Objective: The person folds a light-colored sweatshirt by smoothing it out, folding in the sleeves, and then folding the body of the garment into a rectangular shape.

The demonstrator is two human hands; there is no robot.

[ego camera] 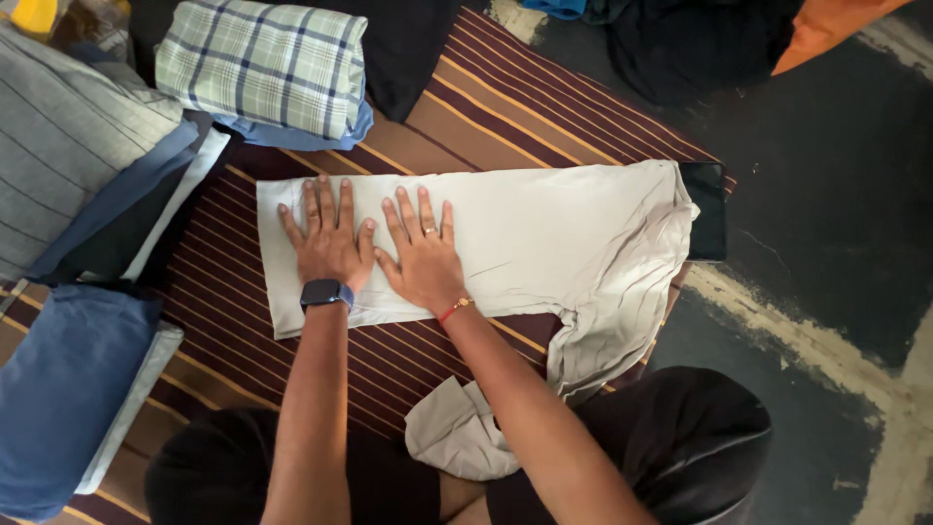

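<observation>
A pale beige, soft cotton garment [525, 243] lies folded into a long band across a maroon mat with thin tan stripes [505, 107]. Both hands rest flat on its left part, palms down and fingers spread, holding nothing. The left hand [328, 238], with a dark square watch [326, 293] at the wrist, lies near the garment's left end; the right hand [421, 253], with a ring on one finger and a red thread at the wrist, lies just beside it, the thumbs almost touching. To the right of the hands the cloth runs on smooth, then bunches at the far end and spills down toward the person's lap in loose folds.

A flat black rectangular object [707, 209], perhaps a phone, lies at the garment's right end, partly under the cloth. Above the left hand sits a folded green-and-white plaid shirt [262, 63] on a folded blue piece. To the left lie a grey striped folded cloth [58, 136] and, lower, a folded blue cloth [63, 389]. A dark heap with an orange fabric [826, 24] lies at the top right on the dark floor.
</observation>
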